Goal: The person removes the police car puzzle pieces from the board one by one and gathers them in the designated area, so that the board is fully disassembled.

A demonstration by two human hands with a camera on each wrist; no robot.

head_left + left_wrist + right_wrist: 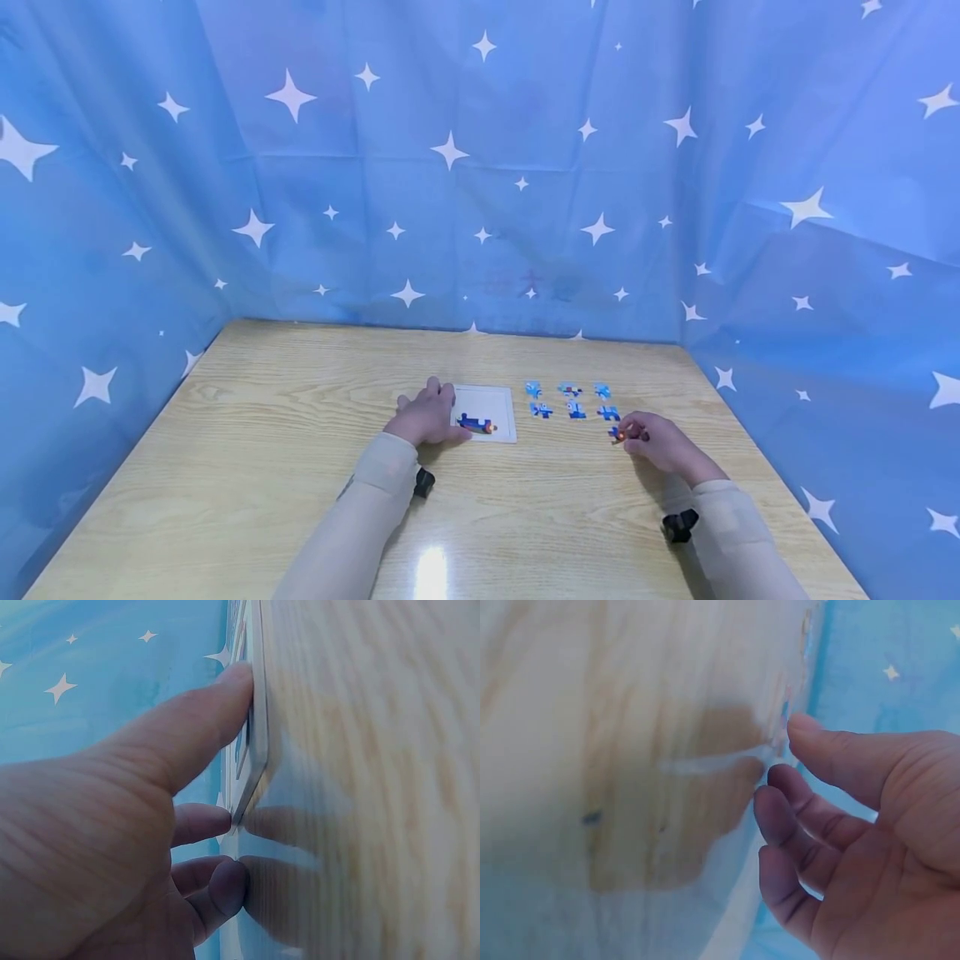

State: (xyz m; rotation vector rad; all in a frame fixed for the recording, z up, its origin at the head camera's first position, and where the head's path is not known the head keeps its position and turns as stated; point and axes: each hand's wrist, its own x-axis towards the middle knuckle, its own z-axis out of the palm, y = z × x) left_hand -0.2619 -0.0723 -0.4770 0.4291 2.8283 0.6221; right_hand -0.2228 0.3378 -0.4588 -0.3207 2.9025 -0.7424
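Note:
My left hand (429,414) rests at the left side of a white square puzzle tray (483,397). Its thumb (217,694) lies over the tray's near edge, while the other fingers stretch along the left edge and onto the table. Assembled puzzle pieces (477,424) in dark blue, red and orange lie in the tray's lower part. To the right, my right hand (660,442) pinches a blue and orange puzzle piece (617,434) low over the table between thumb and fingertips. Its remaining fingers (780,817) are curled, and the index finger is hidden in the right wrist view.
Two rows of loose blue puzzle pieces (576,409) lie between the tray and the right hand. The wooden table (300,467) ends at a blue curtain (450,225) with white stars, at the back and both sides. A black wrist device (679,526) sits at the right cuff.

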